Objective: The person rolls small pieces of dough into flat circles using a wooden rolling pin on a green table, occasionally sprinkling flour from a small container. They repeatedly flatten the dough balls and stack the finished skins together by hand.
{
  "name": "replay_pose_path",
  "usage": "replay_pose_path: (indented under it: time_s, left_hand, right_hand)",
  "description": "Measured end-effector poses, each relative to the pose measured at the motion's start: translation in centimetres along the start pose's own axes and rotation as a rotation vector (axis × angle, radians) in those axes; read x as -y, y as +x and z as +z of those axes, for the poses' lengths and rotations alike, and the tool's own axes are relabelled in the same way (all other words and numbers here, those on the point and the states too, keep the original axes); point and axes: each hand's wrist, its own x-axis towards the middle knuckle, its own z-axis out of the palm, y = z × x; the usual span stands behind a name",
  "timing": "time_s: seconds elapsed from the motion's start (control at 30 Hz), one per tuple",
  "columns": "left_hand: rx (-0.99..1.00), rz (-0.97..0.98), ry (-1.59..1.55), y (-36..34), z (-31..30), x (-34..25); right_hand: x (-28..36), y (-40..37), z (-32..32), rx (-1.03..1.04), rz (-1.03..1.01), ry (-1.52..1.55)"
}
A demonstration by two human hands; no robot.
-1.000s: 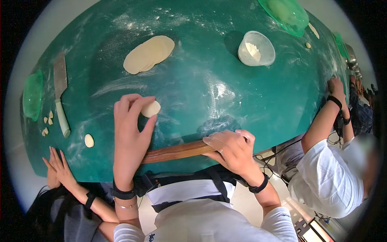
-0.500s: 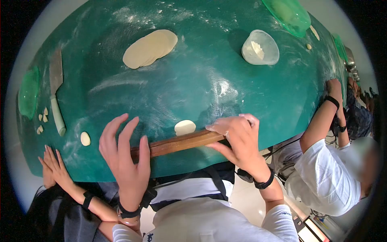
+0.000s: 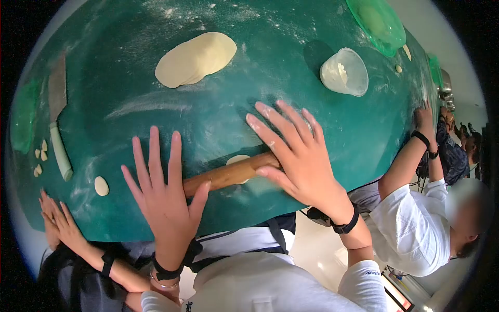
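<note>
A wooden rolling pin (image 3: 221, 177) lies across a small round piece of dough (image 3: 236, 159), whose edges show on both sides of it. My left hand (image 3: 169, 205) rests over the pin's left end, fingers spread and pointing away from me. Over the right end, my right hand (image 3: 306, 166) lies flat with its fingers spread and a dusting of flour on them. Both palms hide the ends of the pin.
Overlapping flat dough rounds (image 3: 196, 60) lie farther back on the floured green table (image 3: 140, 156). A plastic tub of flour (image 3: 356, 73) stands right of them. Leftward are a cleaver (image 3: 58, 99), a dough disc (image 3: 101, 185) and small dough pieces. Other people's hands flank me.
Both hands have flattened and spread their fingers, the right reaching farther forward. The rolling pin has moved forward onto the dough round, which was mostly beyond it before. The view has shifted slightly.
</note>
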Motion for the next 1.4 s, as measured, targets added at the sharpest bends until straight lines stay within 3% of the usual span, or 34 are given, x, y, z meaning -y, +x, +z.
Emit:
replay_pose_path:
  time_s: [0.4,0.9,1.13,1.27,1.4]
  left_hand:
    - [-0.08,0.015,0.025,1.9,0.7,0.8]
    - [0.042,0.077,0.011,-4.0,-0.4,-1.6]
    - [0.07,0.256,-0.399,-3.6,0.3,-2.9]
    - [-0.028,0.428,-0.556,-2.3,1.3,-4.1]
    - [0.0,0.36,-0.678,-1.4,0.5,-4.2]
  right_hand:
    - [-0.8,2.2,0.8,-0.116,0.019,-0.033]
    - [1.3,-4.6,1.9,-0.077,0.058,0.028]
    - [0.9,-6.4,4.6,-0.284,-0.041,-0.06]
    - [0.8,-7.0,5.0,-0.378,-0.066,-0.122]
    - [0.9,-7.1,5.0,-0.409,-0.069,-0.144]
